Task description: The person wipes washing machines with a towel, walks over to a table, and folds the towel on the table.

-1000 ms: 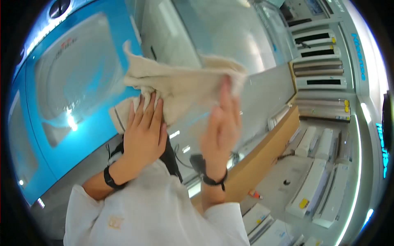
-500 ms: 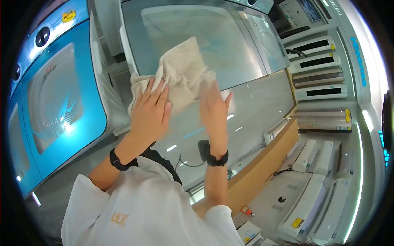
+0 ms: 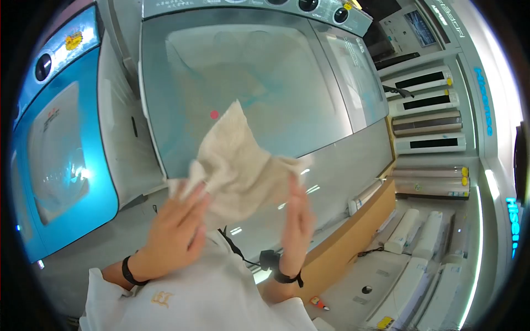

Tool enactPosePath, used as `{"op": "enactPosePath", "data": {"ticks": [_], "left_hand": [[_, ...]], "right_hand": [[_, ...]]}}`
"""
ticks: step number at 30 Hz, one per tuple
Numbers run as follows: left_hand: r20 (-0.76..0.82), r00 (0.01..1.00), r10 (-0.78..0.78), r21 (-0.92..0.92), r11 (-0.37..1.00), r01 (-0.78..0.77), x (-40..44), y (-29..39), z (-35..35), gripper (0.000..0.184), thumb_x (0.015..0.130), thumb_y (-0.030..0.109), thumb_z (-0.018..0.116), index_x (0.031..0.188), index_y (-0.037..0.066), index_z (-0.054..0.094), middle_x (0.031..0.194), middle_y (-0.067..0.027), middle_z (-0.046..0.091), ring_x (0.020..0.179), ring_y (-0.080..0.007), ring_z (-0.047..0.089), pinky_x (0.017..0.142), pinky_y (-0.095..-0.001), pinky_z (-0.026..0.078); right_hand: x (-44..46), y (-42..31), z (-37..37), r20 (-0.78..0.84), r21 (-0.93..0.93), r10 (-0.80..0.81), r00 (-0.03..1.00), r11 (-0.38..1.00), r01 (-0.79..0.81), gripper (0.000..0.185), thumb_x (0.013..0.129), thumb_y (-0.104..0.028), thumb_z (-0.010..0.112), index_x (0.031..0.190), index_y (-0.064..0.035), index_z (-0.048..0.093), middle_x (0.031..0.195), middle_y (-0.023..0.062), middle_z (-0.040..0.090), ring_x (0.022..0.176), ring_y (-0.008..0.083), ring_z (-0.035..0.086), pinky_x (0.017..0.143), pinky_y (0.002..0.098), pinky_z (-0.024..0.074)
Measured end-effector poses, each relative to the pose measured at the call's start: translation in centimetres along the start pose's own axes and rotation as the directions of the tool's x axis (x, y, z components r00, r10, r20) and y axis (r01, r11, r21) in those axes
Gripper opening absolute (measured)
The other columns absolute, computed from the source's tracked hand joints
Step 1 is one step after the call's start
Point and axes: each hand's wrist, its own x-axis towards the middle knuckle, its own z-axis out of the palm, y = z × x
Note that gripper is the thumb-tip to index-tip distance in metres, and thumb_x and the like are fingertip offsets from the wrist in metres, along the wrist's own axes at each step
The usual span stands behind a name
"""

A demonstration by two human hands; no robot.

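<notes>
- The left hand (image 3: 175, 231) is blurred, its fingertips melting into the near left edge of the cloth (image 3: 237, 165); the hold cannot be told.
- The right hand (image 3: 298, 220) is blurred too, and seen nearly edge-on, so how its fingers meet the cloth is unclear.
- The cloth's underside is hidden, and its right end smears.
- The cloth covers part of the near left edge of the grey washing machine (image 3: 287, 71), whose far control panel (image 3: 326, 12) is cut off by the top edge.
- The blue washing machine (image 3: 105, 187) runs into the dark lens rim at left.
- The white shirt (image 3: 210, 292) is cut off at the near edge.
- The small orange-tipped object (image 3: 318, 303) at near right is too small to identify.
</notes>
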Motion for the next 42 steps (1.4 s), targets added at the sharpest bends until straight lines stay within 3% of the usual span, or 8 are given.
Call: {"op": "enactPosePath", "data": {"ticks": [2, 6, 9, 18, 24, 31, 36, 42], "left_hand": [[-0.070, 0.996, -0.058, 0.003, 0.998, 0.058, 1.5, 0.0, 1.0, 0.053, 0.087, 0.008, 0.068, 0.138, -0.006, 0.059, 0.148, -0.0224, 0.055, 0.141, -0.0467, 0.048, 0.113, -0.0553, 0.044], [-0.036, 0.996, -0.086, 0.142, 0.986, 0.090, 6.4, -0.6, 3.0, 0.057, 0.084, 0.009, 0.071, 0.137, -0.006, 0.059, 0.151, -0.0240, 0.052, 0.142, -0.0488, 0.046, 0.113, -0.0547, 0.043], [0.020, 0.995, -0.101, 0.166, 0.981, 0.097, 7.8, -0.5, 3.2, 0.059, 0.084, 0.011, 0.072, 0.138, -0.007, 0.058, 0.152, -0.0241, 0.051, 0.143, -0.0479, 0.045, 0.112, -0.0550, 0.043], [-0.007, 0.980, -0.198, 0.234, 0.953, 0.194, 12.9, 1.6, 5.9, 0.061, 0.087, 0.017, 0.070, 0.140, -0.009, 0.056, 0.154, -0.0251, 0.047, 0.145, -0.0475, 0.042, 0.113, -0.0560, 0.042], [-0.006, 0.962, -0.272, 0.253, 0.931, 0.264, 12.8, 4.2, 8.0, 0.061, 0.088, 0.015, 0.069, 0.142, -0.008, 0.054, 0.156, -0.0224, 0.046, 0.147, -0.0467, 0.040, 0.114, -0.0561, 0.042], [0.045, 0.990, -0.130, 0.127, 0.984, 0.124, 15.9, 11.2, 15.3, 0.058, 0.086, 0.008, 0.069, 0.141, -0.006, 0.056, 0.153, -0.0218, 0.050, 0.146, -0.0466, 0.042, 0.115, -0.0550, 0.041], [-0.278, 0.956, -0.097, 0.078, 0.989, 0.123, 18.5, 13.1, 19.3, 0.054, 0.087, 0.004, 0.066, 0.139, -0.007, 0.058, 0.151, -0.0214, 0.052, 0.144, -0.0464, 0.045, 0.111, -0.0546, 0.045], [-0.460, 0.850, -0.257, 0.269, 0.872, 0.409, 17.9, 13.2, 22.8, 0.053, 0.090, 0.001, 0.061, 0.142, -0.004, 0.057, 0.153, -0.0179, 0.051, 0.147, -0.0449, 0.042, 0.119, -0.0543, 0.037]], "right_hand": [[1.0, 0.2, -1.4, -0.163, 0.097, 0.053, 0.985, 0.995, -0.037, 0.043, 0.108, -0.016, 0.051, 0.149, -0.0039, 0.056, 0.146, 0.0200, 0.060, 0.147, 0.0403, 0.045, 0.124, 0.0472, 0.0287], [7.0, 3.5, 0.2, 0.078, -0.466, -0.149, 0.986, 0.869, 0.168, 0.044, 0.107, -0.015, 0.051, 0.148, 0.0008, 0.055, 0.149, 0.0230, 0.057, 0.149, 0.0423, 0.041, 0.124, 0.0515, 0.0265], [8.3, 4.7, 1.2, 0.142, -0.458, -0.259, 0.955, 0.838, 0.295, 0.040, 0.105, -0.015, 0.054, 0.141, 0.0022, 0.060, 0.148, 0.0262, 0.055, 0.148, 0.0437, 0.042, 0.120, 0.0662, 0.0244], [16.4, 4.9, 0.9, 0.191, -0.611, -0.235, 0.953, 0.731, 0.302, 0.041, 0.101, -0.018, 0.060, 0.138, 0.0003, 0.062, 0.151, 0.0247, 0.053, 0.150, 0.0449, 0.038, 0.120, 0.0686, 0.0208], [13.4, 7.8, -1.6, 0.374, -0.288, -0.422, 0.826, 0.793, 0.536, 0.045, 0.099, -0.019, 0.062, 0.140, 0.0003, 0.061, 0.152, 0.0247, 0.053, 0.148, 0.0461, 0.040, 0.120, 0.0679, 0.0226], [19.1, 15.1, -11.5, 0.001, -0.358, -0.303, 0.953, 0.890, 0.283, 0.047, 0.101, -0.011, 0.057, 0.146, 0.0040, 0.055, 0.149, 0.0267, 0.054, 0.144, 0.0496, 0.044, 0.121, 0.0628, 0.0251], [18.2, 15.1, -13.4, -0.245, 0.040, -0.372, 0.895, 0.919, 0.393, 0.047, 0.101, -0.009, 0.054, 0.144, 0.0080, 0.056, 0.140, 0.0281, 0.059, 0.139, 0.0474, 0.049, 0.123, 0.0579, 0.0265], [20.8, 20.4, -12.1, 0.152, -0.402, -0.640, 0.753, 0.656, 0.638, 0.044, 0.102, -0.017, 0.057, 0.141, 0.0034, 0.061, 0.149, 0.0259, 0.054, 0.142, 0.0489, 0.046, 0.118, 0.0632, 0.0307]]}}
